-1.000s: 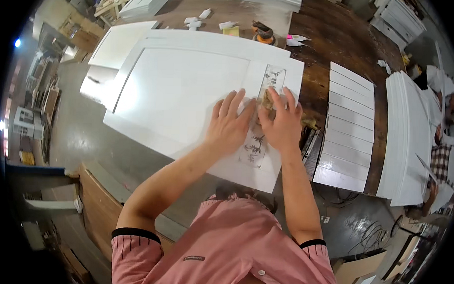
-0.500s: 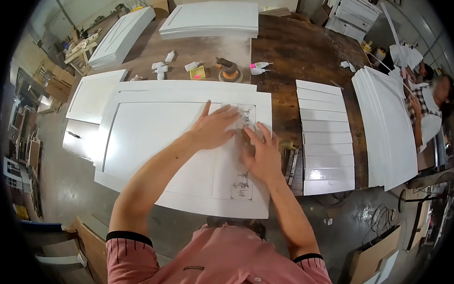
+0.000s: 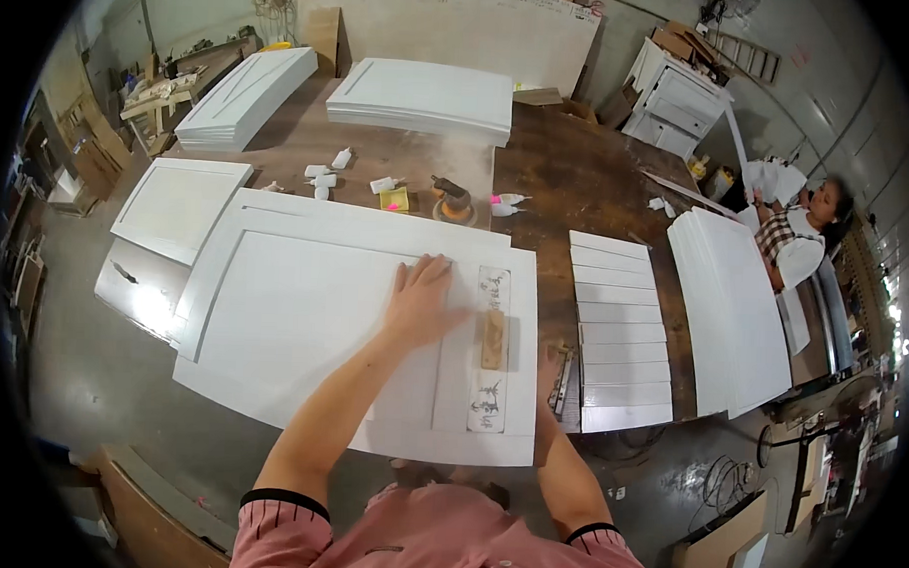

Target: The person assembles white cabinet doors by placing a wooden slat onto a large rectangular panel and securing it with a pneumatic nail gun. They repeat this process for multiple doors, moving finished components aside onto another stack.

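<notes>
Workbench (image 3: 578, 178) of dark wood carries everything, its near edge hidden beneath a large white panel door (image 3: 303, 319). On that door lies a narrow strip (image 3: 490, 347) — pale, with dark markings too small to make out — and a small wooden block (image 3: 493, 337) rests on it. Left hand (image 3: 419, 301) lies flat and open on the door, just beside the strip. Right hand (image 3: 549, 365) is mostly hidden behind the door's right edge — whether it grips anything cannot be told.
</notes>
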Demonstrator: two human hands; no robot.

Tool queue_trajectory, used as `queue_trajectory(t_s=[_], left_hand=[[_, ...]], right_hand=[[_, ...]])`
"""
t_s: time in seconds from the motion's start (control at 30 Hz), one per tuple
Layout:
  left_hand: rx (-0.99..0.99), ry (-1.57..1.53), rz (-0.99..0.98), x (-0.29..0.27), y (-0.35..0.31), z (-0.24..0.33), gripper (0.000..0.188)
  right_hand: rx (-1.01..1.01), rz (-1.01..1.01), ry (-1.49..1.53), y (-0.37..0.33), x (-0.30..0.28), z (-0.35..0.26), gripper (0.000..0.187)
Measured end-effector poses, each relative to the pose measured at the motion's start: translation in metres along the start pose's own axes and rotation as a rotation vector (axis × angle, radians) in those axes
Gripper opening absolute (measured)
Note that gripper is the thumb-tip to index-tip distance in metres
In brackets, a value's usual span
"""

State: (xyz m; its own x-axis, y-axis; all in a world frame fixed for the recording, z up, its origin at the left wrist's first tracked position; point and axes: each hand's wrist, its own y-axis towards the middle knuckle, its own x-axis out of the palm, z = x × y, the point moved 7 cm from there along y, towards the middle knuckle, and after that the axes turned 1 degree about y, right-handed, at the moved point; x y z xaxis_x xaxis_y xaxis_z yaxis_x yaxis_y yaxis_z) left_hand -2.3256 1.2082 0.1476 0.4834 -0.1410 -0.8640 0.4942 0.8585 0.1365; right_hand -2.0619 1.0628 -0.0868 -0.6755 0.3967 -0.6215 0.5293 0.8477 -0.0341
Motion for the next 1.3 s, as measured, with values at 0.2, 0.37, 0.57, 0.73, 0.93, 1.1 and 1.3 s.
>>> queue_trajectory(t_s=[0.2, 0.37, 0.57, 0.73, 0.93, 1.1, 1.3], left_hand=[[0.04, 0.006, 0.062, 0.004, -0.006, -0.015, 0.08], [0.081, 0.002, 0.024, 0.006, 0.004, 0.011, 0.081], [0.004, 0.045, 0.041, 0.0, -0.009, -0.02, 0.082], [-0.009, 0.032, 0.013, -0.003, -0.007, -0.017, 0.086], [-0.014, 0.045, 0.001, 0.006, -0.002, -0.013, 0.086], [-0.052, 0.084, -0.012, 0.001, -0.007, -0.012, 0.084], [-0.047, 0.071, -0.012, 0.001, -0.009, -0.01, 0.085]], right_hand=[[0.09, 0.077, -0.114, 0.014, -0.01, 0.012, 0.036], [0.125, 0.395, 0.123, 0.065, -0.103, 0.06, 0.04], [0.298, -0.35, 1.069, 0.044, -0.161, -0.164, 0.045], [-0.068, -0.633, 0.429, 0.041, -0.15, -0.332, 0.055], [0.035, -0.746, -0.119, 0.066, -0.085, -0.349, 0.04], [0.075, -0.773, -0.083, 0.063, -0.079, -0.368, 0.035], [0.122, -0.76, -0.116, 0.068, -0.074, -0.345, 0.036]])
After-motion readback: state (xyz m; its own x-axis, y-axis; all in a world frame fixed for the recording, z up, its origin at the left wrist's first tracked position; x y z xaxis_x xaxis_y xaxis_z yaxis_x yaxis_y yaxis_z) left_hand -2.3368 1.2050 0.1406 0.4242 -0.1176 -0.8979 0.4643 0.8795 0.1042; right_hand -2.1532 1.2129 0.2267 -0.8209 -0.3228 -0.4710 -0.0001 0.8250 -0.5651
